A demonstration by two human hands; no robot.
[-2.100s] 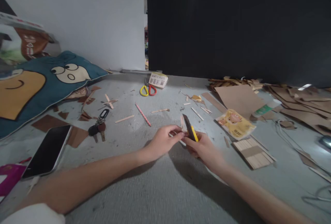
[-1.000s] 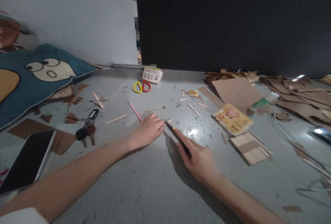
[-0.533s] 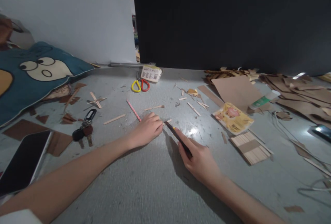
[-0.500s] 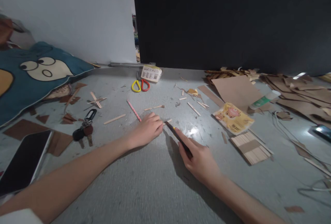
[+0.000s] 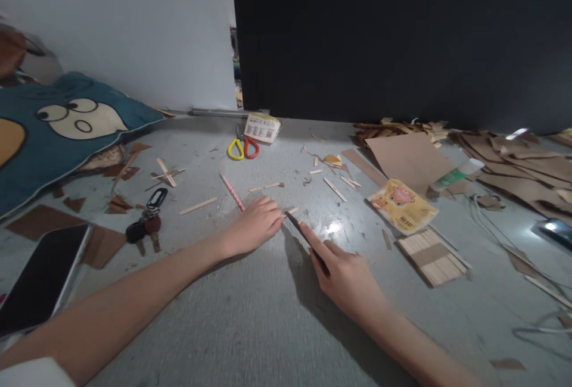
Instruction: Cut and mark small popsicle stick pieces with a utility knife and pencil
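My left hand lies curled on the grey floor, its fingertips pressing a small wooden stick down. My right hand grips a black and yellow utility knife, forefinger stretched along its back. The knife's tip meets the stick right beside my left fingertips. A pink pencil lies just beyond my left hand.
Loose wooden sticks, yellow and red scissors and a small box lie farther out. Keys and a phone sit at left by a blue cushion. A stick panel, a yellow packet and cardboard sheets lie at right.
Two seconds ago both hands held the stick and knife up off the floor. They came down to the floor, and in the last second they have hardly moved.
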